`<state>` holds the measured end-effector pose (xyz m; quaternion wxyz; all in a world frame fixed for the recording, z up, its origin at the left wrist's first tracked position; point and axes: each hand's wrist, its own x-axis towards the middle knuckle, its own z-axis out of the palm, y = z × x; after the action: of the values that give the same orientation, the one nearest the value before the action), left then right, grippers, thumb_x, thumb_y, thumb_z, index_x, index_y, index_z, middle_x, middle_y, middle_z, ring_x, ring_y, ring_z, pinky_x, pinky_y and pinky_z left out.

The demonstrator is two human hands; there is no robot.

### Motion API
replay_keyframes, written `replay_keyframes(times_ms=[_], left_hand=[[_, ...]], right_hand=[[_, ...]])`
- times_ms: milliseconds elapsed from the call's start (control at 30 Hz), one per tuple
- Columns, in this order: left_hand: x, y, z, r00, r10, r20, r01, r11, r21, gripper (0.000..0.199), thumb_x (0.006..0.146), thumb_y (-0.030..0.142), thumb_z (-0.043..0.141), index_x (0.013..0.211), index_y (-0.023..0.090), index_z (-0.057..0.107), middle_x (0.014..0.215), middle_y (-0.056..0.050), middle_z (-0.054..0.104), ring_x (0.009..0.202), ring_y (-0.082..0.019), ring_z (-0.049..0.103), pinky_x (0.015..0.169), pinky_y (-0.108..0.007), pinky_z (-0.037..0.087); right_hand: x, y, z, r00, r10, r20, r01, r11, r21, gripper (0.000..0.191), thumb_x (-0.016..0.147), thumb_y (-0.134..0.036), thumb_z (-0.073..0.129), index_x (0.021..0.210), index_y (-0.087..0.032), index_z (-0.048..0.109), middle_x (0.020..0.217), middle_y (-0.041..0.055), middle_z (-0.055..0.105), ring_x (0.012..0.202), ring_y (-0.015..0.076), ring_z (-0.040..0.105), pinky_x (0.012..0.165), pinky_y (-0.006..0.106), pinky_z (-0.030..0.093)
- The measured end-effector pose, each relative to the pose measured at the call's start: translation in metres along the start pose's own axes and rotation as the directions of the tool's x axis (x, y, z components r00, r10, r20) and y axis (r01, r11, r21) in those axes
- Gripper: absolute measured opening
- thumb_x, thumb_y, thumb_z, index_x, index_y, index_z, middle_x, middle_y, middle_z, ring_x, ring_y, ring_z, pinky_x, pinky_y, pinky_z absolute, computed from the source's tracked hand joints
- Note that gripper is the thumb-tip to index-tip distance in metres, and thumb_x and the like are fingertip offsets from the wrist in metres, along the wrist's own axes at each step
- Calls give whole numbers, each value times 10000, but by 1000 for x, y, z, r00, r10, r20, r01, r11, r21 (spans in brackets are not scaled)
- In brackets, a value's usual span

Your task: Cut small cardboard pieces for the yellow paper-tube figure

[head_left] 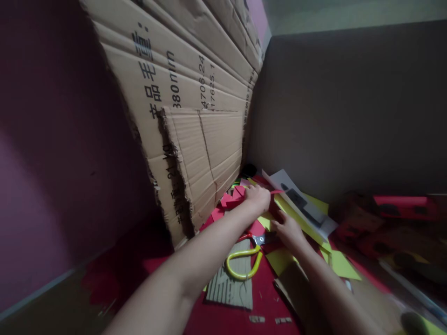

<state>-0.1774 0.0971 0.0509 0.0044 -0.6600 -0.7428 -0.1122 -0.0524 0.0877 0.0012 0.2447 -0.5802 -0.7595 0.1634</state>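
Note:
My left hand (258, 197) reaches into the heap of coloured paper, its fingers curled at a piece of red paper (239, 191). The hand itself hides part of that grip. Just to the right and nearer, my right hand (290, 231) has its fingers apart beside a yellow sheet (296, 217), with nothing visible in it. Below both hands lies a pair of scissors (243, 265) with one yellow and one red handle. They rest partly on a piece of ribbed cardboard (232, 292), their blades largely hidden near my right hand.
Large printed cardboard (188, 70) leans up at the left, with a smaller cardboard panel (220, 144) against it. A white printed sheet (298, 197) lies behind my right hand. Yellow paper (344, 265), red items (401, 207) and cardboard scraps (256, 319) lie on the red surface (216, 321).

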Motion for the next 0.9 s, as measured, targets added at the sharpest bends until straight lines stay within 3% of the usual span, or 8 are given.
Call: replay_keyframes(times_ms=[133, 233, 400, 600, 733, 900], left_hand=[[6, -27, -1, 969, -246, -27, 246, 968, 37, 337, 887, 311, 551, 1182, 150, 523, 1191, -101, 548, 1013, -232, 571, 837, -440, 496], [7, -39, 2, 955, -298, -11, 298, 954, 12, 328, 888, 311, 550, 1173, 148, 528, 1180, -99, 554, 1002, -228, 576, 830, -433, 500], [0, -40, 1, 977, -203, -62, 196, 975, -103, 333, 884, 308, 558, 1169, 138, 529, 1157, -102, 563, 973, -218, 588, 808, -407, 510], [-22, -15, 2, 995, -17, -102, -2, 984, -179, 348, 882, 309, 559, 1184, 139, 522, 1194, -108, 545, 1022, -234, 567, 852, -440, 488], [-22, -11, -1, 1000, -9, -29, 1, 960, -281, 346, 889, 324, 547, 1188, 153, 520, 1195, -99, 547, 1022, -234, 568, 851, -448, 487], [9, -45, -14, 994, -66, 84, 96, 898, -429, 324, 889, 311, 550, 1171, 153, 528, 1161, -91, 562, 980, -218, 585, 812, -413, 508]], right_hand=[[1, 1, 1, 1000, 23, 16, -23, 1000, -5, 495, 732, -190, 508, 1211, -83, 570, 1174, 166, 640, 1126, 306, 572, 918, 367, 437], [1, 1, 3, 1000, 23, 16, -23, 1000, -2, 517, 727, -180, 505, 1233, -81, 551, 1209, 164, 622, 1149, 293, 558, 940, 360, 423], [0, 1, 1, 999, 41, 6, -40, 999, -14, 537, 715, -190, 513, 1234, -57, 550, 1242, 197, 592, 1140, 313, 562, 925, 373, 433], [1, -1, -2, 1000, 26, 10, -25, 999, -39, 511, 721, -213, 517, 1213, -86, 573, 1192, 175, 630, 1117, 317, 578, 890, 381, 452], [-2, -5, -2, 999, -3, 43, 6, 998, -69, 469, 730, -193, 510, 1179, -95, 602, 1149, 158, 659, 1070, 302, 607, 870, 360, 458], [-8, -7, -4, 999, 9, 32, -6, 995, -102, 469, 737, -176, 507, 1193, -107, 593, 1147, 148, 660, 1070, 283, 607, 873, 333, 450]])
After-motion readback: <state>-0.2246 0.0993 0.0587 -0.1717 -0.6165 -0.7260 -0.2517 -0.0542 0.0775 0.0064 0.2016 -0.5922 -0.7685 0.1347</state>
